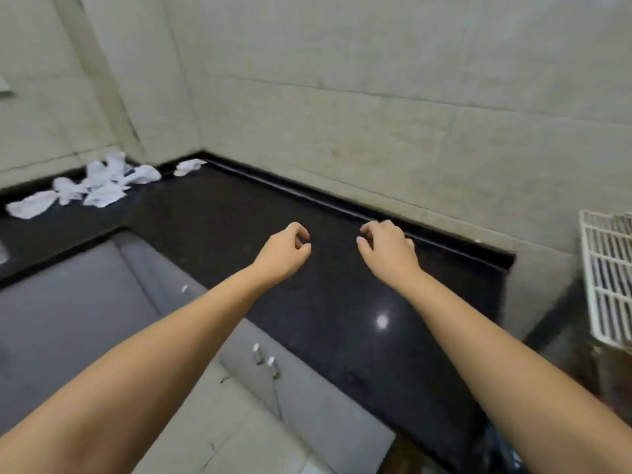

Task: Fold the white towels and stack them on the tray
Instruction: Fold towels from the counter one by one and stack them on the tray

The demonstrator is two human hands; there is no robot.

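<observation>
Head view shows both arms stretched over a black countertop. Left hand and right hand hover side by side above it, fingers loosely curled, grasping nothing. White towels lie crumpled in a heap at the far left of the countertop, well apart from the hands. A white wire rack stands at the right edge.

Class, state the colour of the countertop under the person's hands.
Glossy black countertop, faintly speckled, reflecting a light spot; seen in the head view.
</observation>
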